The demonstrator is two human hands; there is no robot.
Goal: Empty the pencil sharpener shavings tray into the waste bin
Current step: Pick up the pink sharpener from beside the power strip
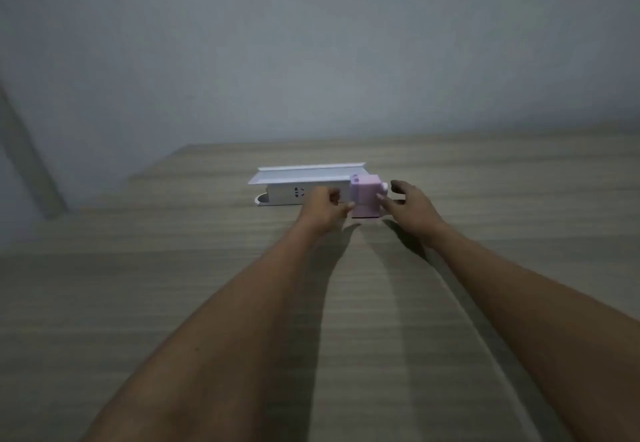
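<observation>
Though blurred, pink sharpener (366,197) upright, crank rightward.

White box (304,185) just left of sharpener (367,199).

One head-worn wide-angle view looks forward and down along both forearms across the tabletop (173,303), towards its far edge and the wall (311,43) beyond; things sit far off.

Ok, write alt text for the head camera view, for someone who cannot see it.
Two bare forearms stretch across a wooden table to a pink pencil sharpener: the left hand reaches its left side, the right hand spreads open at its right. A white power strip box lies just left of it, against a grey wall. No waste bin shows.
</observation>
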